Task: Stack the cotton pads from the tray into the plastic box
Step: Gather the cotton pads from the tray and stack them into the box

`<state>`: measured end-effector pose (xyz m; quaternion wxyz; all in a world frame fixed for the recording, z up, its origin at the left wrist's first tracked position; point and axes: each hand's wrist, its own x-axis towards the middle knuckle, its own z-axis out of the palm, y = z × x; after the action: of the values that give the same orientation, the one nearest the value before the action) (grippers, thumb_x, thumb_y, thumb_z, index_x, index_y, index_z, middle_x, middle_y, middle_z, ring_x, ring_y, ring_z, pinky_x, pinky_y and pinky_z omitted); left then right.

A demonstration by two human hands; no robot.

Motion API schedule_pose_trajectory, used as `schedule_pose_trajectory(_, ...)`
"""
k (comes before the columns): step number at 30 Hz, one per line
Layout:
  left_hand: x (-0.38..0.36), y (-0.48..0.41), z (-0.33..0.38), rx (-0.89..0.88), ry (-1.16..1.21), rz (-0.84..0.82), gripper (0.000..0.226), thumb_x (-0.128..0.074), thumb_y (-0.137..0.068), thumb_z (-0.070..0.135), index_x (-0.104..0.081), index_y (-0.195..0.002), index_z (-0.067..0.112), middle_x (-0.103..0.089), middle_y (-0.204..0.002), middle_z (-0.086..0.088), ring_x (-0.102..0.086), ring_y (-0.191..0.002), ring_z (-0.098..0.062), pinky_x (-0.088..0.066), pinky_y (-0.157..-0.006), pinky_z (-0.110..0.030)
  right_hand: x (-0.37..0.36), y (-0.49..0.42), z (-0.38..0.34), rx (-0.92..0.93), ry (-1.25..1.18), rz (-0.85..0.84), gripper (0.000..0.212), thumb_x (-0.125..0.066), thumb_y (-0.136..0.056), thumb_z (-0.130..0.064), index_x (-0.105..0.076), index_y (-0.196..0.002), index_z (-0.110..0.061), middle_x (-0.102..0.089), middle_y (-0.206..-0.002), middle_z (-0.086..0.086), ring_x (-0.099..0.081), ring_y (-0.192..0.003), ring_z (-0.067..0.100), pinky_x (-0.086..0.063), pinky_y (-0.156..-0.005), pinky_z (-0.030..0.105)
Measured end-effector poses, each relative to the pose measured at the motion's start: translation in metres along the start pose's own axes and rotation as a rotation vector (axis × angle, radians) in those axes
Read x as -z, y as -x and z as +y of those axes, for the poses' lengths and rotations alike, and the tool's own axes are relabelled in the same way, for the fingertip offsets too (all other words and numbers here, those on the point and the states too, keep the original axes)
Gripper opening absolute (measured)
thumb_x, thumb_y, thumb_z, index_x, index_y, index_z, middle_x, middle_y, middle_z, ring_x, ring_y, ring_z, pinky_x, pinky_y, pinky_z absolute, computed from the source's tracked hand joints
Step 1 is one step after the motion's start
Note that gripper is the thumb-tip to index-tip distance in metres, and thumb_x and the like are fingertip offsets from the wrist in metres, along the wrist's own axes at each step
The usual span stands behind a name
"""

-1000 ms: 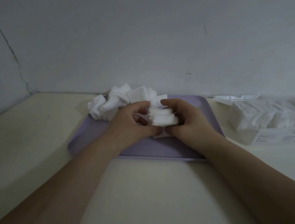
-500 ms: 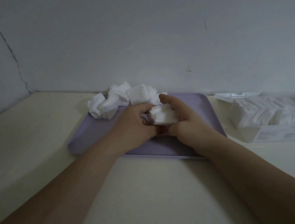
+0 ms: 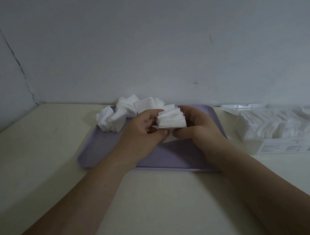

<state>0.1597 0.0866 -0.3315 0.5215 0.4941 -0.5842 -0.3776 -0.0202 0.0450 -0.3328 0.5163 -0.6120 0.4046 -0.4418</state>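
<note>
A lilac tray lies on the table against the wall. Loose white cotton pads are heaped at its far left corner. Above the tray's middle, my left hand and my right hand grip a small stack of cotton pads from both sides, fingers curled round it. One pad sticks out below the stack between my thumbs. The clear plastic box, filled with rows of white pads, stands to the right of the tray.
The box's clear lid lies behind it near the wall. A label covers the box's front. The cream table meets the wall behind and a corner at the left.
Both hands have lifted the stack a little and tilted it, pressing it tighter together. The view has shifted slightly.
</note>
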Motion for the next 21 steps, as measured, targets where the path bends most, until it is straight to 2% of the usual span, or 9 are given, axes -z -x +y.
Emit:
schedule_pose_trajectory(3, -0.003, 0.005, 0.016, 0.038, 0.099, -0.017, 0.042, -0.063, -0.092, -0.012, -0.059, -0.130, 0.006, -0.072, -0.101, -0.003, -0.066, -0.071, 0.005, -0.047, -0.058, -0.009, -0.001, 0.005, -0.017, -0.008, -0.093, -0.110, 0.038, -0.067, -0.075, 0.002, -0.074, -0.112, -0.002, -0.076, -0.109, 0.022, -0.071, -0.108, 0.039, -0.055, -0.098, 0.049)
schedule_pose_trajectory(4, -0.004, 0.004, 0.020, 0.034, 0.091, -0.016, 0.042, -0.066, -0.092, -0.007, -0.059, -0.131, 0.006, -0.071, -0.101, -0.002, -0.066, -0.069, 0.005, -0.047, -0.059, -0.009, 0.000, 0.007, -0.024, -0.023, -0.103, -0.106, 0.031, -0.066, -0.079, 0.004, -0.075, -0.108, 0.000, -0.076, -0.105, 0.023, -0.073, -0.103, 0.038, -0.057, -0.094, 0.047)
schedule_pose_trajectory(5, -0.005, 0.003, 0.020, 0.023, 0.041, 0.000, 0.042, -0.072, -0.089, 0.002, -0.061, -0.129, 0.011, -0.072, -0.103, 0.001, -0.067, -0.074, 0.003, -0.049, -0.066, -0.013, -0.001, 0.009, -0.028, -0.042, -0.098, -0.088, 0.026, -0.066, -0.082, 0.005, -0.075, -0.105, 0.001, -0.077, -0.101, 0.022, -0.074, -0.097, 0.034, -0.058, -0.089, 0.043)
schedule_pose_trajectory(7, -0.005, 0.003, 0.022, -0.034, -0.227, 0.045, 0.053, -0.075, -0.076, 0.026, -0.063, -0.127, 0.024, -0.070, -0.115, 0.008, -0.067, -0.098, -0.001, -0.050, -0.084, -0.020, 0.002, 0.010, -0.034, -0.058, -0.003, -0.023, 0.017, -0.069, -0.083, 0.000, -0.076, -0.099, -0.001, -0.075, -0.088, 0.013, -0.071, -0.085, 0.023, -0.056, -0.077, 0.036)
schedule_pose_trajectory(10, -0.016, 0.008, 0.038, -0.189, -0.634, -0.049, 0.085, -0.078, -0.070, 0.034, -0.046, -0.148, 0.020, -0.055, -0.144, 0.002, -0.050, -0.132, -0.015, -0.039, -0.107, -0.025, 0.011, 0.016, -0.041, -0.041, 0.187, 0.070, 0.022, -0.077, -0.077, -0.020, -0.072, -0.087, -0.001, -0.063, -0.073, 0.003, -0.059, -0.073, 0.018, -0.049, -0.067, 0.038)
schedule_pose_trajectory(12, -0.031, 0.011, 0.052, -0.234, -0.807, -0.115, 0.097, -0.085, -0.071, 0.035, -0.037, -0.154, 0.018, -0.050, -0.150, 0.000, -0.045, -0.138, -0.017, -0.038, -0.111, -0.029, 0.017, 0.024, -0.049, -0.053, 0.211, 0.089, 0.030, -0.080, -0.077, -0.022, -0.069, -0.088, 0.003, -0.063, -0.073, 0.005, -0.059, -0.071, 0.017, -0.049, -0.066, 0.037)
schedule_pose_trajectory(15, -0.055, 0.010, 0.064, -0.219, -0.810, -0.055, 0.082, -0.075, -0.073, 0.045, -0.044, -0.146, 0.026, -0.064, -0.134, 0.004, -0.062, -0.121, -0.019, -0.052, -0.098, -0.038, 0.029, 0.040, -0.063, -0.074, 0.244, 0.071, 0.036, -0.082, -0.075, -0.023, -0.069, -0.094, 0.004, -0.068, -0.078, 0.011, -0.064, -0.070, 0.023, -0.049, -0.065, 0.037)
schedule_pose_trajectory(18, -0.072, 0.011, 0.079, -0.198, -0.754, -0.026, 0.051, -0.062, -0.069, 0.056, -0.058, -0.116, 0.039, -0.072, -0.101, 0.013, -0.069, -0.093, -0.012, -0.058, -0.080, -0.038, 0.048, 0.055, -0.072, -0.083, 0.283, 0.094, 0.034, -0.083, -0.071, -0.030, -0.074, -0.093, -0.007, -0.077, -0.093, 0.018, -0.075, -0.082, 0.031, -0.056, -0.070, 0.039)
schedule_pose_trajectory(21, -0.092, 0.012, 0.089, -0.209, -0.727, -0.029, 0.042, -0.068, -0.068, 0.053, -0.062, -0.107, 0.038, -0.073, -0.093, 0.016, -0.069, -0.090, -0.008, -0.059, -0.079, -0.035, 0.068, 0.071, -0.077, -0.119, 0.217, 0.095, 0.029, -0.084, -0.076, -0.030, -0.075, -0.096, -0.010, -0.078, -0.096, 0.015, -0.076, -0.092, 0.025, -0.060, -0.077, 0.036)
